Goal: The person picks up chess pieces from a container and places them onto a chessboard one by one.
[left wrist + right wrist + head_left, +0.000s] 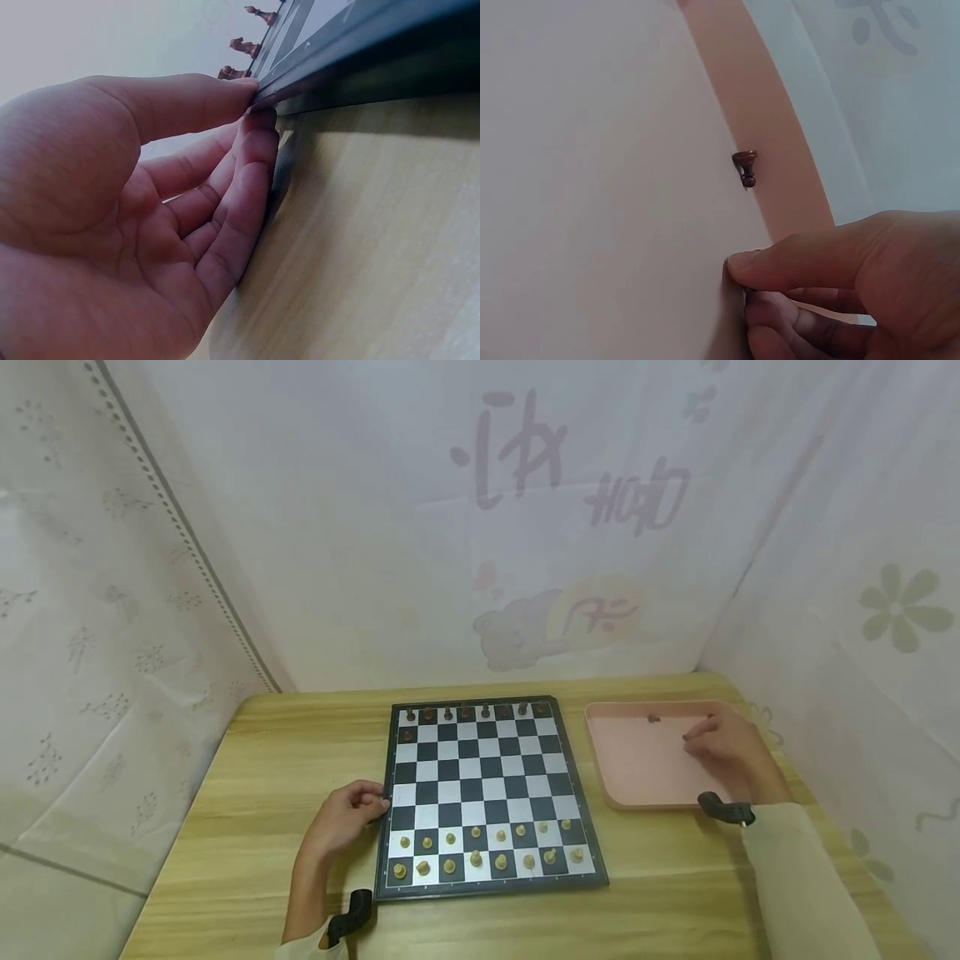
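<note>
A black-and-white chessboard (469,768) lies on the wooden table. My left hand (341,814) pinches its left edge between thumb (199,105) and fingers. Over the pink tray (637,777), my right hand (731,747) holds a small dark brown chess piece (686,737) between thumb and fingertips; the fingers hide most of it. A brown pawn (748,169) lies on its side near the tray's far wall. Brown pieces (485,711) line the board's far row, and one brown piece (407,736) stands in front of them at the left.
Cream chess pieces (476,858) fill the two rows nearest me. The wooden table (292,735) extends left of the board and between board and tray. Printed white cloth (375,527) hangs behind and at both sides. Black wrist mounts (726,808) sit by the sleeves.
</note>
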A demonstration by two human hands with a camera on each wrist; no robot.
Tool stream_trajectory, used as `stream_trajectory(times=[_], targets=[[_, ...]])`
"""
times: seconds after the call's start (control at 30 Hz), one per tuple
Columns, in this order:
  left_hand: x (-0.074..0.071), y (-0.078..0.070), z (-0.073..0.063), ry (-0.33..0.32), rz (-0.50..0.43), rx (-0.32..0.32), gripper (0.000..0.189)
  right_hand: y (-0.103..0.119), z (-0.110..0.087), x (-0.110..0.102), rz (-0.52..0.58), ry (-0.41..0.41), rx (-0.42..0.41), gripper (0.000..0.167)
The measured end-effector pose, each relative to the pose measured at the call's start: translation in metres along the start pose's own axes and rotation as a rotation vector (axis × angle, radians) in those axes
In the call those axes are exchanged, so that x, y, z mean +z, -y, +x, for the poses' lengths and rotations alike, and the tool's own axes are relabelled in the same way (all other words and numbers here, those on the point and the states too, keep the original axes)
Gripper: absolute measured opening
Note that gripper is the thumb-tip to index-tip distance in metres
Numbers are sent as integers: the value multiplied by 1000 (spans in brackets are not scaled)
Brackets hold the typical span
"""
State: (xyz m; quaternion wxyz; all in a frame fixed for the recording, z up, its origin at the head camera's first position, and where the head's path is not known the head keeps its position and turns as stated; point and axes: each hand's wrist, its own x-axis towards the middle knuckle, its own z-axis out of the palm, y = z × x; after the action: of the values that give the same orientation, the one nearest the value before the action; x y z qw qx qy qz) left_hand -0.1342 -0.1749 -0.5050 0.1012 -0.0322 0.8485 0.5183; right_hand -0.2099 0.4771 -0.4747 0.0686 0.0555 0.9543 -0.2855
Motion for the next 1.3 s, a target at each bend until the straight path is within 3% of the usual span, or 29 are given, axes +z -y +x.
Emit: stream_trajectory(times=[0.2, 0.43, 0.63, 0.73, 0.83, 0.93, 1.13, 1.3], targets=[[-1, -2, 0, 13, -12, -16, 28, 3, -1, 1, -6, -12, 27, 64], [-1, -2, 0, 0, 5, -12, 27, 8, -2, 8, 0, -54, 25, 39], [-1, -2, 1, 8, -1, -19, 28, 14, -4, 17, 61, -131, -154, 18], [0, 0, 1, 3, 12, 0, 27, 20, -2, 21, 64, -184, -244, 17], [0, 2, 3, 2, 15, -2, 26, 28, -2, 24, 80, -201, -281, 19], [0, 0, 2, 1, 13, -24, 27, 37, -3, 29, 129, -177, -270, 21], [0, -3, 0, 3, 21, -43, 28, 59, -1, 38, 235, -65, -161, 34], [-1, 0, 2, 4, 7, -18, 26, 77, 2, 45, 230, -54, -126, 40]])
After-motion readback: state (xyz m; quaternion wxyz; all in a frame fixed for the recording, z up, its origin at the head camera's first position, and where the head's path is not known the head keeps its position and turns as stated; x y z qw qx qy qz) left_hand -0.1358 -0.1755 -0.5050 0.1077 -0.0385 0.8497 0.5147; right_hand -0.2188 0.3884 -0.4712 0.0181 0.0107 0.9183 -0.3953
